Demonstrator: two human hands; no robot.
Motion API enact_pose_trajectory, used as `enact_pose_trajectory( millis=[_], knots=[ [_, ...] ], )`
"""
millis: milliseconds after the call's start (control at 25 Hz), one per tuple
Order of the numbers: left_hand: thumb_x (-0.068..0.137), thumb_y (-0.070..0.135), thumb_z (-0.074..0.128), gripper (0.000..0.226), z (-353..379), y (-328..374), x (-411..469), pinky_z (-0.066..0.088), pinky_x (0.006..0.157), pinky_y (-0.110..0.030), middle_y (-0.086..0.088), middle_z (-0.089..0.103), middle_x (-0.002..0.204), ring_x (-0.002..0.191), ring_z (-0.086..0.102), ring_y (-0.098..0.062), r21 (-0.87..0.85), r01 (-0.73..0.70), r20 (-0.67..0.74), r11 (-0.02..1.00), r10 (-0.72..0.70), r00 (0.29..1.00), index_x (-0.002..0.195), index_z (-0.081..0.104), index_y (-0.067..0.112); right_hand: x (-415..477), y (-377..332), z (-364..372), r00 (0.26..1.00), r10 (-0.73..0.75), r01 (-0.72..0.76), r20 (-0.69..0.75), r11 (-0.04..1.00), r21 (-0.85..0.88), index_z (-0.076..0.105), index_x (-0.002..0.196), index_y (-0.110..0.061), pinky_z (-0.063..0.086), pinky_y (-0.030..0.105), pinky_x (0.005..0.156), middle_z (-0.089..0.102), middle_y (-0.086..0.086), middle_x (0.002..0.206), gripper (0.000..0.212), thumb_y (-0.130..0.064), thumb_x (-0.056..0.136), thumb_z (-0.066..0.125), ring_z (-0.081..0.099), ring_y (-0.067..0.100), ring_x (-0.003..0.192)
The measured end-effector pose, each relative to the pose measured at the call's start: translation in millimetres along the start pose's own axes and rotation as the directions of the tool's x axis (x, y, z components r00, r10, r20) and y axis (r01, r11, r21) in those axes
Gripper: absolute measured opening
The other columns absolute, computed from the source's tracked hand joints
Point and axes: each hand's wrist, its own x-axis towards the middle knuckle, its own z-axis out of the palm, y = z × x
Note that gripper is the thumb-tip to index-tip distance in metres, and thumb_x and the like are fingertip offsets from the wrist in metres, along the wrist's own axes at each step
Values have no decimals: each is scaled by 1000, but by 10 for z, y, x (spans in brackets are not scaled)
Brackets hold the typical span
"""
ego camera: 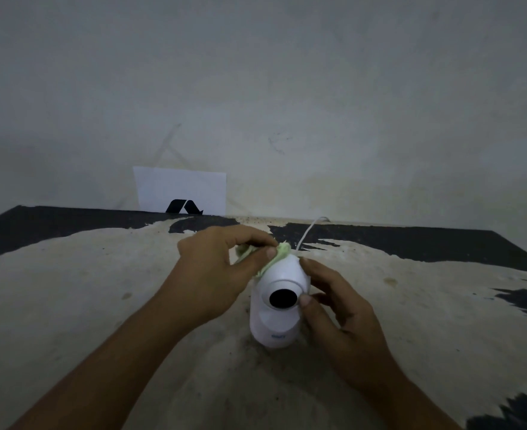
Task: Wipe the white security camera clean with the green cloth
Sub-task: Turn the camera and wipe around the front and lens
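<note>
The white security camera [279, 305] stands upright on the worn table [100, 290], its black lens facing me. My left hand [218, 274] pinches the bunched green cloth [274, 256] and presses it against the top left of the camera's round head. My right hand [336, 311] grips the camera's right side, thumb beside the lens. Most of the cloth is hidden under my left fingers.
A thin white cable [310, 231] runs from behind the camera toward the wall. A white card with a black logo [181, 193] leans against the wall at the table's back edge. The tabletop has peeling black patches at the back and right.
</note>
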Motion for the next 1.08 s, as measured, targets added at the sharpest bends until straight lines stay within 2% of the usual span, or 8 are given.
enact_pose_trajectory(
  millis=[120,320,400,480,560,760,880,1080],
  knots=[
    [81,45,59,14,-20,56,93,41,93,-51,25,69,91,94,58,1,63,-42,61,997,38,997,93,66,43,4,17,7,1000,21,-21,11,1000,-9,49,133,-23,48,19,93,55,-6,135,46,-33,88,51,50,3,122],
    [81,39,62,11,-32,-141,18,43,94,-49,25,66,81,88,60,-2,133,63,-20,989,-60,998,91,69,38,5,29,-3,1000,16,-16,-12,1000,8,51,130,-30,51,22,91,56,-12,134,44,-35,87,54,51,1,120],
    [81,38,63,13,-11,-159,-79,48,89,-36,22,69,83,82,62,0,93,21,-74,995,-14,997,91,70,36,8,22,-16,1000,4,-4,-22,1000,19,52,126,-38,51,19,90,56,-13,133,42,-35,85,56,52,1,121],
    [79,40,62,16,-5,-110,-119,46,79,-10,21,70,84,82,62,1,44,-56,-114,997,60,992,92,70,34,22,13,-30,999,-12,13,-30,1000,27,51,122,-43,50,15,88,57,-13,131,40,-34,84,57,53,2,119],
    [80,41,59,21,23,-102,-142,43,77,-4,20,70,85,83,62,1,34,-89,-122,995,93,988,94,71,30,24,16,-36,1000,-9,10,-28,999,43,51,121,-44,50,14,86,58,-11,130,39,-34,84,56,55,3,118],
    [81,24,65,12,141,-296,-439,50,79,-13,16,70,84,79,61,7,59,46,-133,997,-37,990,91,70,28,13,8,-21,1000,-3,5,-27,997,79,54,121,-39,49,13,87,59,-11,130,38,-30,84,56,54,3,119],
    [81,33,61,18,81,-213,-475,47,74,-6,13,72,85,82,62,6,21,-48,-214,999,52,975,93,71,24,13,-10,-21,1000,-13,15,-26,998,59,52,122,-36,48,10,85,59,-11,129,39,-31,84,54,54,-1,117],
    [83,41,60,21,195,-5,-432,38,76,-36,13,71,93,83,62,-2,170,-172,-237,970,210,949,93,69,26,10,-37,-13,998,-39,43,-44,996,79,51,118,-40,47,7,82,58,-17,123,37,-27,84,55,55,-7,113]
  ],
)
